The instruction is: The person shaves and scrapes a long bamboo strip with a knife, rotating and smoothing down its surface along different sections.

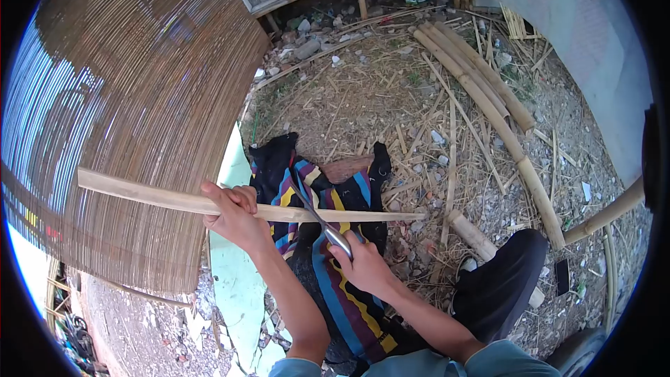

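A long split bamboo strip [153,193] lies crosswise in front of me, broad at its left end and narrowing to the right. My left hand [239,215] is closed around it left of its middle. My right hand [364,262] grips the metal handle of a knife [336,237]. The knife's blade points up and to the left and crosses the strip, touching or very near it. Beneath both lies a striped cloth [338,272] in black, blue, yellow and maroon, spread over my lap or the ground; I cannot tell which.
A slatted bamboo screen [139,112] stands on the left, with a pale green board [237,293] beside it. Several bamboo poles [488,105] lie at the right. A short bamboo piece [472,235] rests near my knee [506,279], and a dark phone-like object [562,277] lies beyond. Shavings and stones litter the ground.
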Demonstrator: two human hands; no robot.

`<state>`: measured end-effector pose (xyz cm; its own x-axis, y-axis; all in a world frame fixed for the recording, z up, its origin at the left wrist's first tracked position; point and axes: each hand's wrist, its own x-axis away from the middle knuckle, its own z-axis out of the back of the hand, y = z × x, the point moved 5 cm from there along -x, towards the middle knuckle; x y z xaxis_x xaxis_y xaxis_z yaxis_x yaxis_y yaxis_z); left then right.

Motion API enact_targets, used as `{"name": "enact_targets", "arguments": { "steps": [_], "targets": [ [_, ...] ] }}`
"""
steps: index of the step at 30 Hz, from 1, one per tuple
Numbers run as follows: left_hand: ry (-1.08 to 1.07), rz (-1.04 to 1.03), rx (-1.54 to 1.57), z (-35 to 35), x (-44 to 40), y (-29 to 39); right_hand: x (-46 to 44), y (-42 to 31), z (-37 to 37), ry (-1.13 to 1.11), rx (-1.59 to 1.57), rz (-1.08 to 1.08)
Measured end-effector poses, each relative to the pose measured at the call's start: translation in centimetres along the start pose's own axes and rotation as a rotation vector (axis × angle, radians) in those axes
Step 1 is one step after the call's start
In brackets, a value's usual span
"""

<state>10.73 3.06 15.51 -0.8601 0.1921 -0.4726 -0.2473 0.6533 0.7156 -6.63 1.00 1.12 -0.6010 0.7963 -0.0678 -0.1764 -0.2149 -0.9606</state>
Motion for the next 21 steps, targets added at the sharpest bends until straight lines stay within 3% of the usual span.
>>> {"name": "enact_targets", "arguments": {
  "steps": [5, 9, 11, 14, 15, 16, 18, 21],
  "targets": [
    [-0.020, -0.022, -0.003, -0.8, 1.0, 0.6, 0.0, 2.1, 0.5, 0.032, -0.051, -0.059],
    [0.061, -0.036, -0.039, -0.2, 1.0, 0.8, 1.1, 15.2, 1.6, 0.233, 0.161, -0.358],
    [0.067, -0.041, -0.049, 0.2, 0.7, 0.9, 2.9, 23.0, 3.2, 0.207, 0.239, -0.442],
    [0.071, -0.055, -0.057, -0.4, 1.7, 1.4, 4.7, 25.5, 4.4, 0.183, 0.295, -0.487],
    [0.080, -0.045, -0.070, -0.3, 2.2, 1.5, 5.0, 23.9, 3.7, 0.183, 0.109, -0.570],
    [0.033, -0.043, -0.050, -0.9, 2.5, 1.5, 4.9, 22.4, 3.2, 0.183, 0.118, -0.567],
    [-0.014, -0.053, -0.015, -1.7, 2.5, 1.6, 4.0, 18.7, 2.3, 0.232, 0.092, -0.414],
    [-0.030, -0.080, -0.026, -1.7, 2.3, 1.5, 3.1, 8.5, 2.8, 0.060, -0.059, -0.369]
  ]
}}
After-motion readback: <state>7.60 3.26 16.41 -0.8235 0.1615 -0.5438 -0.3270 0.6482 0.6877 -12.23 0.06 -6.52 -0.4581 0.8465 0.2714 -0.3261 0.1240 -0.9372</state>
